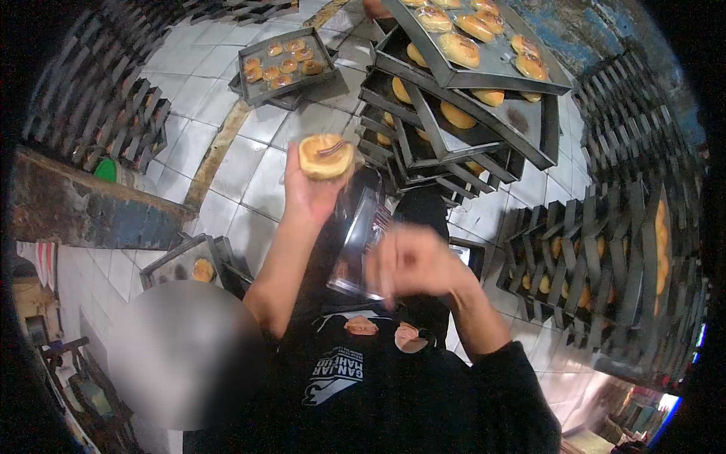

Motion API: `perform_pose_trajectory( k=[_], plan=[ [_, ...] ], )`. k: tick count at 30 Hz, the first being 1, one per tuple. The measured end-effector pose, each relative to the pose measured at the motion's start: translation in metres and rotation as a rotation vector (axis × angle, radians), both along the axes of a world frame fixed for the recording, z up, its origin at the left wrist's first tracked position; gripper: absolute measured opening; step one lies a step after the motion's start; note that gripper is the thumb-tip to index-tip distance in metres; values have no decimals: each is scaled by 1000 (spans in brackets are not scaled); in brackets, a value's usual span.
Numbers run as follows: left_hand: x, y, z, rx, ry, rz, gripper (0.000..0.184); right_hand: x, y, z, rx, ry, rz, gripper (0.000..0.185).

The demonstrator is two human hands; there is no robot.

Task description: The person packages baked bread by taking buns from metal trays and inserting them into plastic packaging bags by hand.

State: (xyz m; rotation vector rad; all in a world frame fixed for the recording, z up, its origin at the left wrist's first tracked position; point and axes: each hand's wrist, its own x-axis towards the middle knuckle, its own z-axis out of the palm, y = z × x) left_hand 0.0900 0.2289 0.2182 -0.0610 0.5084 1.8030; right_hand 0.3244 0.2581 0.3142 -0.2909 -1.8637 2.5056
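Note:
My left hand (308,195) is raised at the centre left, its fingers closed around a round golden bun (324,157) with a dark brown stripe on top. Something clear, like thin plastic, shows at the bun's right edge. Over my lap lies a stack of clear plastic bags (357,253) with dark printing. My right hand (412,261) is over the right side of these bags, its fingers curled and smeared by motion. Whether it pinches anything cannot be made out.
Ahead to the right, dark metal trays of buns (461,113) are stacked crosswise. Another tray of buns (283,66) sits on the tiled floor ahead. A tray with one bun (203,270) lies at left. Tall tray stacks (597,257) line the right side. A blurred grey round patch covers the lower left.

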Motion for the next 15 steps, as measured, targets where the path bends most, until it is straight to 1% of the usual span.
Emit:
perform_pose_trajectory(
  k=[1, 2, 3, 4, 5, 6, 8, 9, 10, 12, 13, 14, 15],
  plan=[
    [12, -18, 12, 15, -9, -24, 65, -11, 4, -28, 279, -50, -486, 35],
    [24, -34, 19, 25, -16, -52, 64, -21, 10, -38, 1154, 30, -825, 38],
    [34, -39, 20, -32, -10, -197, 62, -22, 8, -38, 1273, 147, -770, 38],
    [36, -47, 30, -70, -80, -335, 60, -25, 8, -35, 1388, 277, -709, 38],
    [30, -44, 4, -126, 85, -236, 58, -29, 1, -33, 1357, 354, -705, 29],
    [25, -43, -21, -180, 248, -147, 56, -28, 1, -38, 1289, 242, -717, 26],
    [23, -33, -5, -136, 405, -184, 52, -38, 26, -54, 1195, 68, -714, 21],
    [21, -27, 3, -108, 486, -186, 50, -40, 34, -61, 1073, -34, -757, 19],
    [23, -25, 9, -138, 621, -146, 47, -42, 43, -68, 948, -132, -804, 22],
    [31, -24, 17, -214, 893, -66, 43, -41, 55, -69, 898, -245, -816, 27],
    [30, -15, 7, -166, 1050, 65, 33, -42, 55, -70, 976, -105, -829, 29],
    [28, -12, 4, -194, 1092, 65, 30, -43, 55, -71, 1056, 34, -837, 31],
    [26, -11, 6, -221, 1132, 59, 27, -46, 49, -54, 1062, 44, -842, 32]
  ],
)
